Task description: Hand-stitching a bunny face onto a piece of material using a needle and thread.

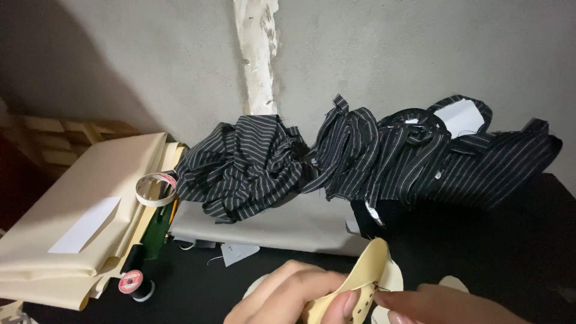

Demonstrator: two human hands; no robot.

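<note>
Grey plaster wall w/ a white crack behind a black table (528, 252). Striped cloth (360, 159) is heaped at 12 o'clock, cream fabric (78, 216) w/ tape roll (156, 189) at 9, black spool (135, 279) near 8. At 6 o'clock, cream piece (372, 270), curved, small holes along its edge, stands up between both hands: left hand (288, 297) pinches its lower part, right hand (444, 306) fingertips press it from 3.
</note>
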